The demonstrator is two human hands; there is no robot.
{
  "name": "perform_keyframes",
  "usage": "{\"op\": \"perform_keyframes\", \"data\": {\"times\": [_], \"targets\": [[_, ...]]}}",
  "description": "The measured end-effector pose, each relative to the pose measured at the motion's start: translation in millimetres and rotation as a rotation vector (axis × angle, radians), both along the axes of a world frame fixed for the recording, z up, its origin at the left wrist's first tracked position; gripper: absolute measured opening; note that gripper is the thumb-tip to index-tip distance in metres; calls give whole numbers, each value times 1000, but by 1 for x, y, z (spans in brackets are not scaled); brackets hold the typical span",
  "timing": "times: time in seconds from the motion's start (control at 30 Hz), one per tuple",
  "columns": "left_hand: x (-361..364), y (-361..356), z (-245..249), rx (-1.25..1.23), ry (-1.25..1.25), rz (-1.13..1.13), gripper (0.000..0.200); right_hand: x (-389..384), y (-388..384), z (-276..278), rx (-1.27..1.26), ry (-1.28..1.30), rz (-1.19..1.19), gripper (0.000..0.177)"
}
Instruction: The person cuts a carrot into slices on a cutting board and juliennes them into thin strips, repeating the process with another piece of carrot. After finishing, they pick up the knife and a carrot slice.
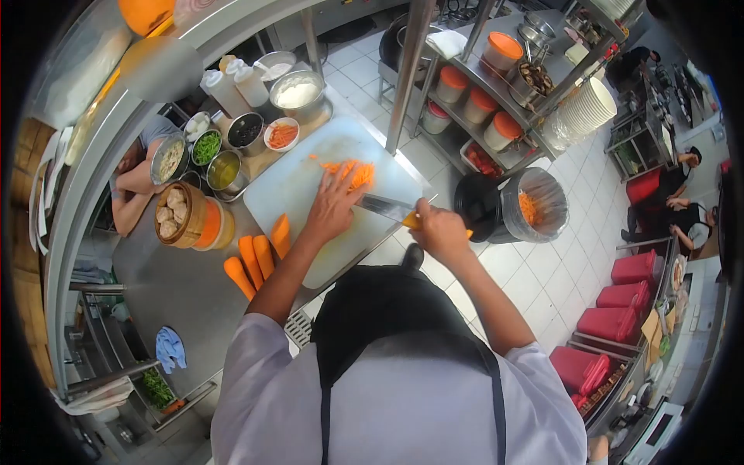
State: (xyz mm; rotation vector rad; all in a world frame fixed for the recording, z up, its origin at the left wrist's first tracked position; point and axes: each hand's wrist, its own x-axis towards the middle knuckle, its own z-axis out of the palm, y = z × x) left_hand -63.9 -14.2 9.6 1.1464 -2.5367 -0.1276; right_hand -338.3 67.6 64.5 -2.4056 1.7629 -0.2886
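Head view, carrot shreds (361, 175): loose heap, thin, matchstick-like, bright orange; loc. far part of bd, at L fingertips.
L hand (333, 205): palm down, fingers extended & slightly spread, tips on shreds; not gripping.
R hand (442, 231): closed round knife handle.
Knife (385, 207): broad flat metal blade, yellow handle; blade over bd, end nr L hand.
Cutting bd (267, 190): pale, translucent-looking slab, rounded corners, surface stained orange/yellow toward middle.
Whole carrots (263, 256): 4 pcs, smooth, tapered, side by side at bd's L edge; lower ends partly hidden by L forearm.
White bowl (284, 149): round, holds more orange strips; just beyond bd.
Metal tins: cylindrical, shiny; one w/ chopped greens (207, 146), one w/ yellow liquid (225, 170), one w/ dark contents (246, 132).
Bamboo steamer (186, 225): round, woven/wood wall, pale lumpy dumplings (168, 213) inside.
Table (155, 279): smooth grey metal; crumpled blue cloth (170, 349) nr its edge.
Waste bin (554, 205): round, wrinkled clear liner, orange scraps inside; on tiled floor (504, 271), R of bd.
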Motion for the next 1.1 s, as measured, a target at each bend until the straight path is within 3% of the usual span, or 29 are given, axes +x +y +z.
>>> {"op": "perform_keyframes", "data": {"times": [0.2, 0.3, 0.4, 0.43, 0.47, 0.5, 0.53, 0.6, 0.7, 0.8, 0.9, 1.1], "targets": [[13, -18, -18, 6, -58, 11, 69, -66, 30, 87, 7, 46, -80, 43], [16, -9, -11, -18, 46, 118, 55, -86, 48, 123, 119, -58, -217, 41], [44, 5, -13, 32, 277, 334, 50, -82, 58, 91, 176, -362, -250, 40], [57, 13, -13, 3, 290, 357, 48, -84, 59, 44, 202, -601, -193, 37], [71, 20, -13, -28, 306, 381, 46, -59, 55, 49, 593, -765, -379, 35], [80, 26, -12, -65, 323, 408, 45, -48, 55, 23, 752, -811, -414, 35], [86, 35, -11, -112, 349, 519, 44, -30, 58, -6, 565, -676, -318, 38], [99, 57, -8, -206, 389, 730, 42, -3, 56, -31, 605, -671, -254, 38], [106, 86, 6, -156, 488, 978, 41, 24, 40, -45, 621, -579, -109, 42], [116, 105, -13, 283, 530, 1083, 41, 42, 24, -57, 714, -498, -73, 45], [107, 111, -18, 232, 392, 1022, 39, 48, 13, -71, 694, -488, -69, 45], [72, 108, -20, -50, 429, 912, 34, 50, 14, -49, 596, -388, -56, 44]]}}
